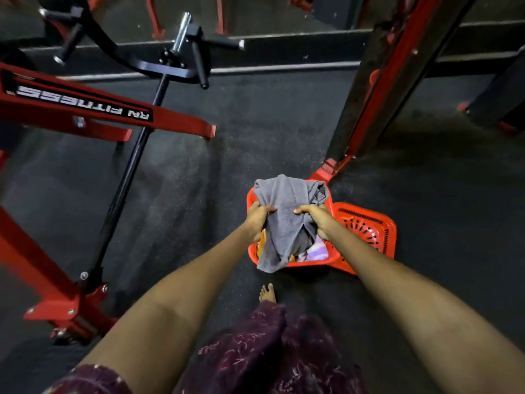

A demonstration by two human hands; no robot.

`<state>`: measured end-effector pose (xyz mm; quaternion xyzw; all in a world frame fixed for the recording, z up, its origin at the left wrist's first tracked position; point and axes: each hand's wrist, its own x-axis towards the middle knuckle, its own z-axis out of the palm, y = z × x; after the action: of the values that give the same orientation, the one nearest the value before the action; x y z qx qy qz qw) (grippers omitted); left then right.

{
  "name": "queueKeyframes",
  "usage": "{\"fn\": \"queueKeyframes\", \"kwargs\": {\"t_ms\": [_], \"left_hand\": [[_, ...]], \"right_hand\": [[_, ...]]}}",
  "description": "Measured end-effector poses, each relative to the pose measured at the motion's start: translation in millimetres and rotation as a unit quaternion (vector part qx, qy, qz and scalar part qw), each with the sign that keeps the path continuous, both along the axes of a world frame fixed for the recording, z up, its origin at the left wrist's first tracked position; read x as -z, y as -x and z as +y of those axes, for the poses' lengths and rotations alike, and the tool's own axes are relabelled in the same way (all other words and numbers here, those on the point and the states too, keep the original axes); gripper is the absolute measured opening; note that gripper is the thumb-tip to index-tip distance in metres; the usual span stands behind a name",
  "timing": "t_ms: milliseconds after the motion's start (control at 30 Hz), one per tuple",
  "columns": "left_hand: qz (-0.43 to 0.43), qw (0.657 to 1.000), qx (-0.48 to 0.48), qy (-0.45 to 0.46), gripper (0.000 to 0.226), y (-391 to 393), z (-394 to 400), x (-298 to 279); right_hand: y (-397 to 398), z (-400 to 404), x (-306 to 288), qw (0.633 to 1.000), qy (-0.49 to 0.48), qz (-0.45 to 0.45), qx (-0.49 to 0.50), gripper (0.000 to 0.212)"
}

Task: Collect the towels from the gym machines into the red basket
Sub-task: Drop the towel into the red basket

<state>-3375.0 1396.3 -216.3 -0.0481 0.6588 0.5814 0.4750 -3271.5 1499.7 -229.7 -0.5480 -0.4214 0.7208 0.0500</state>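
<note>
Gripping grey towel w/ both hands' fingers over red basket — machine frame left.

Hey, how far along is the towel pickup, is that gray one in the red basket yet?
Partly done: colorful cloth already lies in the red basket on the floor. In hand: the left hand and right hand both grip the gray towel, held bunched over the basket, not yet released. Left: dropping it in. No other towels show on the machine in view.
</note>
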Motion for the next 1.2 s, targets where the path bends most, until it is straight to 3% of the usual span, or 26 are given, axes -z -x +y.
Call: {"fn": "queueKeyframes", "kwargs": {"t_ms": [100, 200, 267, 367, 533, 667, 767, 833, 900, 967, 1033, 1100, 1200], "left_hand": [[0.001, 0.999, -0.003, 0.034, 0.035, 8, 22, 20], [0.019, 0.997, 0.003, 0.068, 0.039, 13, 40, 40], [0.039, 0.995, 0.003, 0.091, 0.04, 20, 52, 64], [0.07, 0.99, 0.008, 0.124, 0.036, 31, 67, 105], [0.061, 0.991, -0.018, 0.118, 0.045, 43, 86, 188], [0.047, 0.992, 0.006, 0.118, 0.051, 47, 91, 247], [0.102, 0.977, 0.097, 0.16, 0.074, 45, 86, 267], [0.164, 0.941, 0.225, 0.193, 0.092, 46, 83, 286], [0.257, 0.846, 0.408, 0.229, 0.101, 49, 81, 308], [0.294, 0.735, 0.553, 0.26, 0.099, 50, 84, 324], [0.285, 0.67, 0.629, 0.275, 0.092, 49, 92, 337], [0.268, 0.641, 0.662, 0.281, 0.089, 50, 100, 347], [0.247, 0.639, 0.672, 0.281, 0.09, 53, 109, 354]], "right_hand": [[10, 22, 24, 0.999, 0.012, -0.028, 0.015, 0.028], [20, 41, 54, 0.999, -0.011, -0.025, 0.026, 0.05], [27, 56, 78, 0.998, -0.033, -0.036, 0.038, 0.052], [36, 73, 117, 0.998, -0.037, -0.052, -0.007, 0.059], [41, 100, 243, 0.991, -0.044, -0.115, -0.06, 0.097], [51, 106, 254, 0.985, -0.1, -0.113, -0.081, 0.091], [44, 103, 270, 0.962, -0.161, -0.125, -0.18, 0.113], [38, 100, 289, 0.906, -0.227, -0.163, -0.318, 0.116], [33, 96, 314, 0.826, -0.277, -0.2, -0.448, 0.109], [32, 90, 334, 0.768, -0.296, -0.211, -0.528, 0.1], [33, 84, 355, 0.756, -0.268, -0.22, -0.556, 0.096], [34, 84, 371, 0.752, -0.229, -0.235, -0.571, 0.096], [37, 87, 386, 0.757, -0.219, -0.243, -0.565, 0.096]]}}
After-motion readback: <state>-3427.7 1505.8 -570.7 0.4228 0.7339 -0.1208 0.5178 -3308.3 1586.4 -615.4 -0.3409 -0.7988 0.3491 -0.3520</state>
